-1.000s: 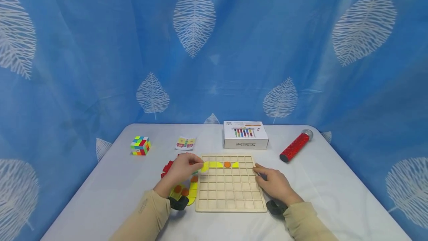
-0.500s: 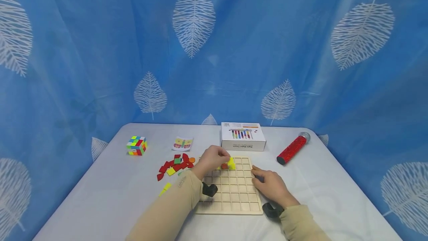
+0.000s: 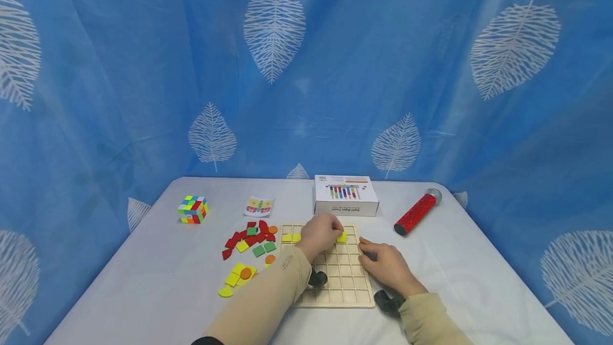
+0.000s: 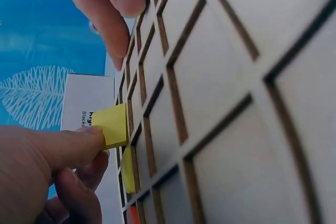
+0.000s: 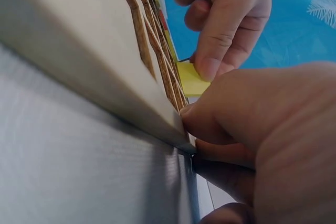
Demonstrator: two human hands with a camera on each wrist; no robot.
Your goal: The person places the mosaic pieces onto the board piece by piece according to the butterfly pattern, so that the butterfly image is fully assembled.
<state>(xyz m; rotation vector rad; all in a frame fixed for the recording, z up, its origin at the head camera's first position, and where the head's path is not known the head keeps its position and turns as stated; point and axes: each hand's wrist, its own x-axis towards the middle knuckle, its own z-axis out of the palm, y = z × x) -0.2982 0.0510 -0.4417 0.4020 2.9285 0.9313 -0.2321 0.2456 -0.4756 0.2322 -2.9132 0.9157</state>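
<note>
My left hand [image 3: 319, 236] pinches a square yellow tile [image 4: 111, 125] between thumb and fingers over the far right part of the wooden grid board [image 3: 348, 283]. The tile stands tilted, its edge right at a cell. Beside it, in the left wrist view, a yellow piece [image 4: 127, 170] and an orange piece [image 4: 133, 214] sit in cells. More yellow tiles [image 3: 291, 237] lie in the far row at left; my left hand hides the row's middle. My right hand [image 3: 388, 266] grips the board's right edge, thumb on top and fingers at the side.
Left of the board lie loose red pieces [image 3: 233, 241], green squares [image 3: 265, 249], and yellow and orange pieces [image 3: 233, 279]. Behind stand a puzzle cube [image 3: 193, 210], a butterfly pattern card [image 3: 259, 206], a white box [image 3: 346, 196] and a red microphone-shaped tube [image 3: 416, 213].
My left hand has moved right, from the board's left edge across to the far row's right part, carrying the yellow tile. My right hand has stayed on the board's edge.
</note>
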